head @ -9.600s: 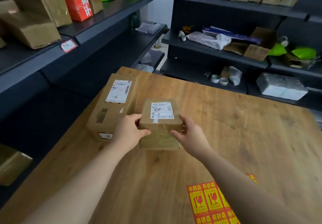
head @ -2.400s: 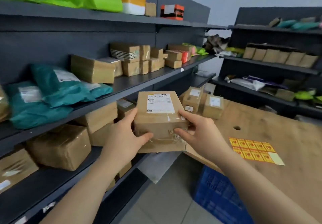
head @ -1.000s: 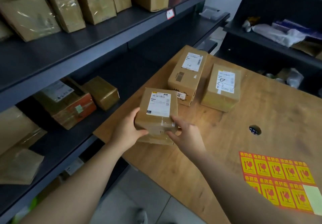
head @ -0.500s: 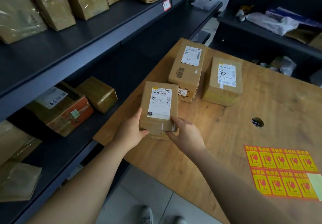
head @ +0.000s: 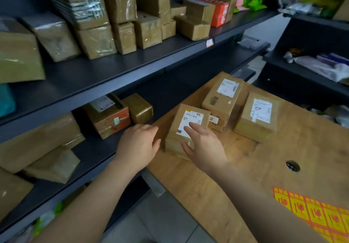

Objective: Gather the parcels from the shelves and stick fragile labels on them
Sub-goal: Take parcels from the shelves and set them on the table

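Three brown cardboard parcels lie on the wooden table (head: 245, 167). The nearest parcel (head: 186, 122), with a white shipping label, rests near the table's left edge. A long parcel (head: 222, 99) and a squarer parcel (head: 258, 118) lie behind it. My right hand (head: 202, 144) hovers open over the nearest parcel's front, fingers spread, holding nothing. My left hand (head: 139, 144) is open just left of that parcel, over the shelf edge, apart from it. A sheet of red-and-yellow fragile labels (head: 313, 212) lies at the table's lower right.
Dark shelves (head: 105, 72) on the left hold several brown parcels on the upper level and more below, including an orange-edged box (head: 107, 116) and a small taped box (head: 139, 108). A second rack (head: 309, 57) stands behind the table. A cable hole (head: 292, 165) pierces the tabletop.
The parcel I carried from the shelf now rests on the table beside the other two. Both hands have let go of it and opened; the left hand has drawn away to the left.
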The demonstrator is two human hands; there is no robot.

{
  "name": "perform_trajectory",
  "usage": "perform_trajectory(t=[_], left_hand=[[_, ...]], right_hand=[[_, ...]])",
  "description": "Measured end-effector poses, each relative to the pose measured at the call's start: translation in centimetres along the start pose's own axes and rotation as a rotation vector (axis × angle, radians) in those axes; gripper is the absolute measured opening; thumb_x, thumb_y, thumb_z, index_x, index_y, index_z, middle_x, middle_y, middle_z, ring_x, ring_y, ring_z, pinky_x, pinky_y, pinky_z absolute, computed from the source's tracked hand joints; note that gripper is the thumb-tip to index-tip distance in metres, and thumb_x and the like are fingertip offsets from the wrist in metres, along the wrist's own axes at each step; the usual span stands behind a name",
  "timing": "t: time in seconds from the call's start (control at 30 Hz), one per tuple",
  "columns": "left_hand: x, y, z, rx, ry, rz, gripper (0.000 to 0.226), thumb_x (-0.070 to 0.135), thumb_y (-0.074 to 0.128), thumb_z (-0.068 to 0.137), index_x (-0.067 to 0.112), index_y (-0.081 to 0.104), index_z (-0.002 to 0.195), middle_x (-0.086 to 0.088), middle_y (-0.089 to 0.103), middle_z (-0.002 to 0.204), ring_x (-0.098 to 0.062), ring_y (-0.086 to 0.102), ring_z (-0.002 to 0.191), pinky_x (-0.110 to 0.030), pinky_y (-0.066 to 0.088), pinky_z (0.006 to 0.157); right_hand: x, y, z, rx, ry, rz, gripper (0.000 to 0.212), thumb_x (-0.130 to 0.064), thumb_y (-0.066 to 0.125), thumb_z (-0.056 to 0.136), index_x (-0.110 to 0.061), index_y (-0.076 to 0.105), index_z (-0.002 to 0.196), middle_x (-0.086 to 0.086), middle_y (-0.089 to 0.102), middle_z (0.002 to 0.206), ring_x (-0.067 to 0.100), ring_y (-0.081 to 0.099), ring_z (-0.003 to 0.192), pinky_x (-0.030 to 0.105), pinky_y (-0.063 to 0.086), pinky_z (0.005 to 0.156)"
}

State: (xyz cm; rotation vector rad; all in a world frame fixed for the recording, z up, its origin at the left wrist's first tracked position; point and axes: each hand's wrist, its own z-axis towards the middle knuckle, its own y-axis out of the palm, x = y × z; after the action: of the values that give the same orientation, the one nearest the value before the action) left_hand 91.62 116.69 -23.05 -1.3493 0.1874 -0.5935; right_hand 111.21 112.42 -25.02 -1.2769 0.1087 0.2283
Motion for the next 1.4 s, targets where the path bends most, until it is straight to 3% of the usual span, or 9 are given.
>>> perform_trajectory(t=[0.2,0.33,0.4,0.53,0.7,0.83,1.07,1.17,1.4], left_hand=[[0.9,-5.6,-7.7,0.149,-0.213,0.127,0.028,0.028,0.065,0.083,0.011,0.067,0.105,-0.006,0.069,0.093,-0.028,0.063,0.083,-0.035,0.050,0.066],[1.0,-9.2,-14.4,0.216,-0.389,0.216,0.036,0.031,0.064,0.085,0.012,0.065,0.115,-0.007,0.069,0.101,-0.030,0.063,0.090,-0.038,0.053,0.073],[1.1,-11.3,-18.7,0.235,-0.501,0.251,0.037,0.034,0.058,0.087,0.016,0.062,0.119,-0.005,0.067,0.103,-0.029,0.061,0.093,-0.038,0.052,0.075],[1.0,-15.5,-27.5,0.292,-0.709,0.345,0.029,0.038,0.053,0.085,0.018,0.065,0.101,-0.002,0.067,0.088,-0.027,0.061,0.084,-0.037,0.050,0.070],[1.4,-20.5,-38.8,0.365,-0.972,0.475,0.027,0.034,0.066,0.080,0.013,0.067,0.098,-0.005,0.069,0.086,-0.028,0.063,0.081,-0.037,0.051,0.064],[2.0,-23.8,-47.8,0.398,-1.146,0.555,0.029,0.033,0.067,0.080,0.013,0.068,0.101,-0.003,0.070,0.084,-0.026,0.064,0.078,-0.036,0.052,0.063],[2.8,-30.3,-64.8,0.456,-1.393,0.642,0.040,0.042,0.053,0.090,0.020,0.059,0.122,0.002,0.067,0.110,-0.024,0.060,0.103,-0.034,0.048,0.081],[3.2,-33.3,-71.6,0.479,-1.496,0.665,0.037,0.042,0.051,0.090,0.020,0.059,0.119,0.002,0.066,0.106,-0.024,0.058,0.101,-0.035,0.048,0.078],[1.7,-38.8,-83.8,0.495,-1.672,0.761,0.047,0.046,0.046,0.093,0.024,0.048,0.134,0.004,0.060,0.125,-0.022,0.056,0.112,-0.034,0.046,0.087]], right_hand=[[-5.1,-2.7,-0.6,0.045,-0.324,0.092,0.041,-0.028,0.071,0.080,-0.012,0.065,0.116,0.007,0.066,0.118,0.024,0.063,0.108,0.036,0.047,0.095],[-10.6,-3.6,-1.6,0.086,-0.556,0.190,0.040,-0.026,0.073,0.077,-0.010,0.066,0.113,0.008,0.068,0.114,0.024,0.064,0.104,0.034,0.048,0.093],[-14.5,-4.4,-2.8,0.085,-0.673,0.252,0.039,-0.027,0.075,0.076,-0.010,0.067,0.111,0.007,0.069,0.109,0.023,0.065,0.100,0.034,0.050,0.091],[-22.9,-6.3,-6.0,0.072,-0.890,0.358,0.031,-0.025,0.075,0.075,-0.010,0.068,0.100,0.007,0.070,0.098,0.026,0.066,0.089,0.035,0.053,0.081],[-33.6,-7.8,-11.3,0.027,-1.090,0.478,0.038,-0.027,0.069,0.079,-0.009,0.066,0.112,0.012,0.069,0.109,0.030,0.065,0.098,0.039,0.051,0.087],[-42.2,-9.3,-16.9,0.021,-1.254,0.590,0.032,-0.026,0.067,0.080,-0.010,0.067,0.107,0.007,0.070,0.102,0.026,0.065,0.093,0.036,0.052,0.082],[-57.8,-11.3,-28.5,-0.033,-1.447,0.785,0.031,-0.024,0.068,0.080,-0.008,0.068,0.107,0.005,0.071,0.094,0.024,0.064,0.086,0.032,0.052,0.074],[-64.0,-12.3,-33.5,-0.126,-1.502,0.848,0.036,-0.029,0.063,0.084,-0.008,0.066,0.113,0.005,0.071,0.101,0.027,0.064,0.091,0.037,0.054,0.079],[-77.0,-13.8,-42.0,-0.186,-1.625,0.927,0.039,-0.030,0.061,0.087,-0.010,0.063,0.121,0.003,0.069,0.114,0.026,0.063,0.105,0.036,0.049,0.088]])
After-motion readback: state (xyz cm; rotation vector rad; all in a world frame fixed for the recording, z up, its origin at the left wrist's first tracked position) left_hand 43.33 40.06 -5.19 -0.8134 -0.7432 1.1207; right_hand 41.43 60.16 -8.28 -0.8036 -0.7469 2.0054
